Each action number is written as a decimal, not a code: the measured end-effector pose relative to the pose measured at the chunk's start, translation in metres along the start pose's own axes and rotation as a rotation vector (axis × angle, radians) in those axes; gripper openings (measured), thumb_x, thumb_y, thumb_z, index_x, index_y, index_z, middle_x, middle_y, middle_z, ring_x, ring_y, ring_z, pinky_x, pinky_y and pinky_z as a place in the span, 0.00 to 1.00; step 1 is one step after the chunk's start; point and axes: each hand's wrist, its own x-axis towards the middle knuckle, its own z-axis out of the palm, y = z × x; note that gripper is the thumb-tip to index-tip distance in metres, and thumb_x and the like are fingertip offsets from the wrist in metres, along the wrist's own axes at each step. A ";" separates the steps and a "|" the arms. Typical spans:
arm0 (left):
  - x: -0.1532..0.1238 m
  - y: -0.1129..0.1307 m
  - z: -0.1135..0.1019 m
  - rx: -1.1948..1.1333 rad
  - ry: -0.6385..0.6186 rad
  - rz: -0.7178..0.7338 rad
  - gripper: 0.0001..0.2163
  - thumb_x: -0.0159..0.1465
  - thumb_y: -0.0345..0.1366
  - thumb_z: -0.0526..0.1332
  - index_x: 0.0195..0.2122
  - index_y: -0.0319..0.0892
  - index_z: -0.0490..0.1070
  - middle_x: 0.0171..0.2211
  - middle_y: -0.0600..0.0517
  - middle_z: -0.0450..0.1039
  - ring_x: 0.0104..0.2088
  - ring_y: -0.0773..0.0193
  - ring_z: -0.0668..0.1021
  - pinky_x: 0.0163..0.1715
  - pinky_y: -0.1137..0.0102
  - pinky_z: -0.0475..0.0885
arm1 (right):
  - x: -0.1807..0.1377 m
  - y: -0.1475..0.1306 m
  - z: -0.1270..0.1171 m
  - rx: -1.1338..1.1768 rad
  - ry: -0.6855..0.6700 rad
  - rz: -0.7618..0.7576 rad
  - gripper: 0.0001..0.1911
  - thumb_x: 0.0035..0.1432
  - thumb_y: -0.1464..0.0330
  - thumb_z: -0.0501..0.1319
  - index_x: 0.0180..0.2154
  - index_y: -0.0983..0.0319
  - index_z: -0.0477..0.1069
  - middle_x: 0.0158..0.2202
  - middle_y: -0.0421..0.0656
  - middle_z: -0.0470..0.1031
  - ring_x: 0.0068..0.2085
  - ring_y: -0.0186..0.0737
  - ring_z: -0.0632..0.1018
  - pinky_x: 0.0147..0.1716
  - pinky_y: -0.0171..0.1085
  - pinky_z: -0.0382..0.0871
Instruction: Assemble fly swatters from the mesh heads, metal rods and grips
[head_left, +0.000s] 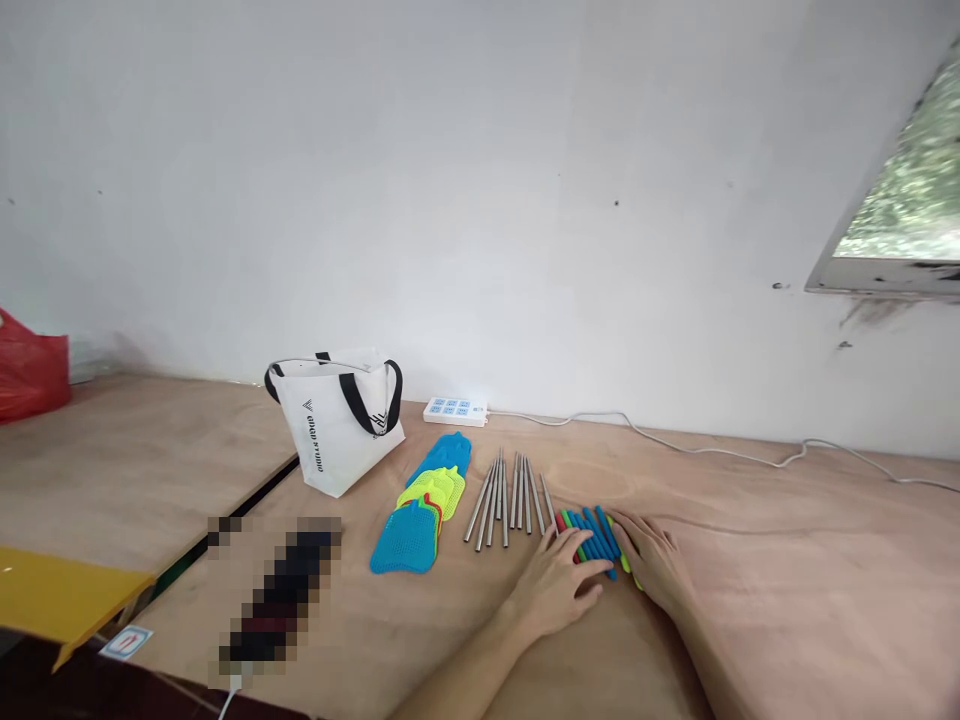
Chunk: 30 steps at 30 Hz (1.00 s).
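Both of my hands rest on a wooden table at a bundle of coloured plastic handles, mostly blue with some green and red. My left hand lies flat at the bundle's left side, fingers touching the handles. Along the right side my right hand cups the bundle, its fingers spread. Left of the handles lie several thin metal rods in a loose fan. Further left is a stack of flat mesh swatter heads, blue, yellow-green and red.
A white tote bag with black straps stands at the back left. A white power strip lies by the wall, its cord running right. A red plastic bag sits far left. A yellow board juts at the lower left.
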 end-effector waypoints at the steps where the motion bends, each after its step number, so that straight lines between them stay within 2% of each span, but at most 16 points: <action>1: 0.001 0.000 0.000 0.006 -0.007 0.008 0.17 0.72 0.44 0.55 0.61 0.58 0.69 0.64 0.51 0.64 0.66 0.57 0.65 0.69 0.52 0.56 | 0.000 -0.001 0.000 0.012 0.014 0.011 0.23 0.70 0.58 0.45 0.56 0.51 0.72 0.56 0.42 0.76 0.56 0.46 0.74 0.53 0.47 0.66; 8: 0.003 -0.003 0.004 0.042 0.046 0.001 0.17 0.71 0.46 0.56 0.60 0.54 0.71 0.62 0.49 0.66 0.65 0.58 0.67 0.69 0.53 0.57 | 0.003 0.003 -0.002 0.059 0.063 0.037 0.23 0.70 0.60 0.44 0.48 0.57 0.76 0.49 0.45 0.79 0.51 0.43 0.77 0.51 0.43 0.68; 10: 0.002 -0.003 0.005 0.045 0.054 -0.010 0.17 0.71 0.45 0.56 0.59 0.53 0.71 0.62 0.48 0.66 0.65 0.57 0.66 0.68 0.53 0.57 | 0.003 0.003 -0.003 0.058 0.064 0.034 0.23 0.70 0.59 0.44 0.49 0.57 0.75 0.50 0.45 0.78 0.52 0.43 0.77 0.51 0.43 0.68; 14: 0.004 -0.004 0.005 0.061 0.087 -0.023 0.17 0.70 0.44 0.58 0.59 0.50 0.70 0.63 0.48 0.65 0.66 0.56 0.65 0.68 0.54 0.58 | -0.002 -0.002 -0.003 0.023 0.052 0.032 0.21 0.67 0.58 0.50 0.54 0.53 0.73 0.54 0.44 0.75 0.55 0.46 0.74 0.51 0.46 0.67; 18: 0.006 -0.004 0.006 0.109 0.139 -0.123 0.17 0.68 0.40 0.60 0.57 0.46 0.70 0.61 0.47 0.67 0.61 0.55 0.69 0.63 0.57 0.64 | -0.013 -0.009 0.000 -0.091 0.071 0.124 0.24 0.64 0.60 0.53 0.60 0.54 0.67 0.57 0.47 0.70 0.56 0.49 0.73 0.52 0.48 0.66; 21: 0.007 -0.004 0.008 0.154 0.149 -0.190 0.14 0.68 0.41 0.61 0.53 0.44 0.71 0.57 0.46 0.70 0.58 0.54 0.71 0.59 0.56 0.66 | -0.021 -0.012 0.002 -0.125 0.070 0.167 0.24 0.64 0.61 0.53 0.60 0.56 0.66 0.54 0.48 0.70 0.54 0.49 0.74 0.51 0.47 0.65; 30: 0.009 -0.003 0.009 0.222 0.128 -0.188 0.11 0.69 0.41 0.58 0.49 0.45 0.71 0.54 0.46 0.71 0.56 0.53 0.73 0.57 0.54 0.64 | -0.027 -0.012 0.004 -0.111 0.070 0.156 0.22 0.64 0.67 0.53 0.58 0.54 0.68 0.54 0.46 0.70 0.55 0.47 0.72 0.51 0.44 0.64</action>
